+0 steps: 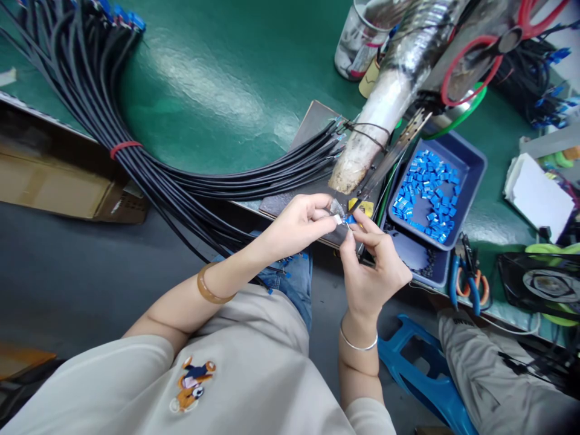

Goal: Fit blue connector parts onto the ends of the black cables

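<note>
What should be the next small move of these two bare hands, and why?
Perhaps the right hand should gently guide the thin pale strand toward the small white rectangular piece, since the left hand pinches that piece and the right fingertips are close beside it. Whether the two touch is too small to tell.

"How does the bench top (194, 66) look?"
"Smooth and glossy green to me; light smears right across it."
"And the cables (149, 169)?"
"Black, rubbery-looking sheaths with a soft sheen. The little white piece (338, 219) I hold looks like plastic, too small for me to judge its finish."
"That tube (419, 45)?"
"Crinkled, shiny metal foil, I'd say, then a whitish stretch ending rough and crusted brown."
"The upper tray (472, 175)?"
"Smooth dark plastic, and the connectors (426, 181) are shiny blue plastic."
"What you're wearing?"
"My shirt (254, 362) is matt cloth, my bangle (208, 285) polished, my bracelet (360, 346) bright metal."
</note>
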### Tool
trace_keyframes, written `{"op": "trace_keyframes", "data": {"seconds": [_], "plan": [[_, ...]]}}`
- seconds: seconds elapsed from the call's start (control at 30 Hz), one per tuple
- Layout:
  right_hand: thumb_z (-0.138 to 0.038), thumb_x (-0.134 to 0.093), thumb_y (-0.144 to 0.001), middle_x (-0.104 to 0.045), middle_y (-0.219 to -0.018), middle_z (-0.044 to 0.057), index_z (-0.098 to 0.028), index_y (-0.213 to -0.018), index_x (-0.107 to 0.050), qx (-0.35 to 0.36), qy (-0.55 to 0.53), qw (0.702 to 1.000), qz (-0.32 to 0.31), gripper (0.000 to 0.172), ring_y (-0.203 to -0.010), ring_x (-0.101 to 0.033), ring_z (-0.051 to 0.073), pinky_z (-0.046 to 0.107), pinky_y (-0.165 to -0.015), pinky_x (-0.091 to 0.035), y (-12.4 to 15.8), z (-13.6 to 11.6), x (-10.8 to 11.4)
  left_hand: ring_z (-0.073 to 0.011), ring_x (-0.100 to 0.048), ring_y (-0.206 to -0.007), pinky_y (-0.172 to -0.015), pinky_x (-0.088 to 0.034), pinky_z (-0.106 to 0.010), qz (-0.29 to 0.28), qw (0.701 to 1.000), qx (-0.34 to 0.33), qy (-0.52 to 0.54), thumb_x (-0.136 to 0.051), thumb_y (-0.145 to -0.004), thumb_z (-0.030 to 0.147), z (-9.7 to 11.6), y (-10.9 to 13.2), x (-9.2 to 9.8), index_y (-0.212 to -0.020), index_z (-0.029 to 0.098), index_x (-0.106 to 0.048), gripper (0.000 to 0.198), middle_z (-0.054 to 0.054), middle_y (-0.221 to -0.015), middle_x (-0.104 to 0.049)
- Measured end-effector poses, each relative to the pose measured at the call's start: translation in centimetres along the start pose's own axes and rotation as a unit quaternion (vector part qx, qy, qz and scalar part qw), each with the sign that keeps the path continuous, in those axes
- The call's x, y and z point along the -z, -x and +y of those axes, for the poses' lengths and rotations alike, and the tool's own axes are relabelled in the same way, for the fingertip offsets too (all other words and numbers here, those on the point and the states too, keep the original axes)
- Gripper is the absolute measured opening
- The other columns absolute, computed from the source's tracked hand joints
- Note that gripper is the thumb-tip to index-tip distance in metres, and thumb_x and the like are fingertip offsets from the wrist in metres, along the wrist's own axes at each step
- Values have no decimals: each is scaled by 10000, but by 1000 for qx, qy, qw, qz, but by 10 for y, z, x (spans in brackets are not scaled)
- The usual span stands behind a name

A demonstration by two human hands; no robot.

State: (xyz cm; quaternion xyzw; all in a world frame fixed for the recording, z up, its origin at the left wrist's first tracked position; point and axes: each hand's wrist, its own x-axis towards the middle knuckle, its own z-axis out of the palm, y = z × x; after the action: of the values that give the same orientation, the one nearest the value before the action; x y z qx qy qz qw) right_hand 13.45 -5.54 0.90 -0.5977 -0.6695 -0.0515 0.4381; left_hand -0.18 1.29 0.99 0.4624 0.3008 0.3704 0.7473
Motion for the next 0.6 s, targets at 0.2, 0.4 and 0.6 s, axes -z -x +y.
{"op": "trace_keyframes", "data": {"seconds": [0.2,0.4,0.6], "plan": [[-95,-680,-825,-778,-1086,45,-215,-864,-654,13,-6,1000,12,129,-934,-769,187,289,-818,-643,-3,-3,0,-16,-252,-442,-438,-210,-171,-4,1000,-6,-2,-599,-807,150,5,0,-1,-778,133,-557,54,96,-512,-384],[-113,-664,-826,-778,-1093,36,-214,-870,-621,10,7,1000,10,119,-858,-776,161,233,-729,-638,2,-1,-1,-19,-259,-451,-451,-207,-177,-5,1000,2,-20,-599,-791,154,2,0,1,-729,142,-535,90,92,-519,-377],[-119,-671,-831,-782,-1073,38,-217,-879,-627,-4,-1,1000,10,118,-875,-776,180,262,-737,-643,3,1,-1,-34,-351,-483,-487,-253,-183,3,999,6,-41,-612,-807,197,-2,2,3,-760,135,-566,90,64,-550,-456]]}}
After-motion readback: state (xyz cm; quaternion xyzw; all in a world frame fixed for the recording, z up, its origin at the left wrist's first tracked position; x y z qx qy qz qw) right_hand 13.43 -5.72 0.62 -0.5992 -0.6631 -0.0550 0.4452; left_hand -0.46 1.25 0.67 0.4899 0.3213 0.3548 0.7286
